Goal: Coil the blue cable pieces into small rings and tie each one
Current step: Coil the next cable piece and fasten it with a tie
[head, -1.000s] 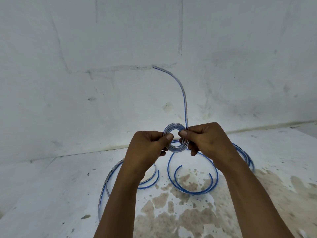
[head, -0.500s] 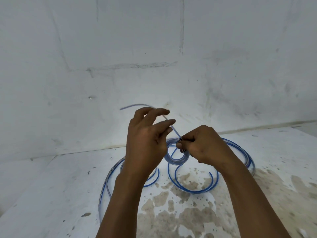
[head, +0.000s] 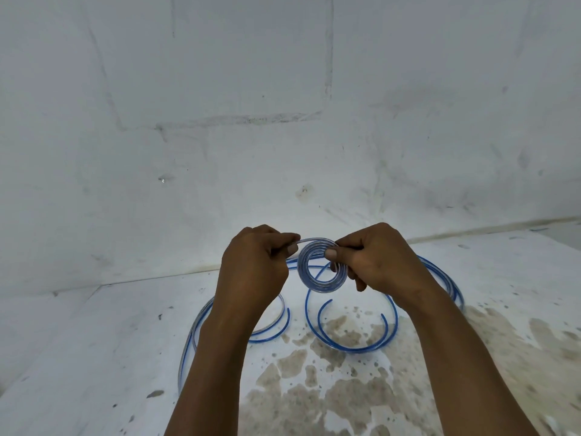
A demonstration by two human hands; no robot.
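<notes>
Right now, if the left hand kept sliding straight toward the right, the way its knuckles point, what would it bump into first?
Probably the small coiled ring of blue cable that the right hand pinches; the left hand already holds the ring's free end, and the ring sits right next to it, though depth is uncertain.

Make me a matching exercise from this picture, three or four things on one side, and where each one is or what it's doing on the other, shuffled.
Things:
1. left hand
2. right hand
3. small ring
4. loose blue cable

States:
A. lies curved on the stained surface
B. held up between both hands
C. thumb pinches the ring's upper right side
D. grips the cable end running off the ring's top

Pairs: 1-D, 2-C, 3-B, 4-A
</notes>
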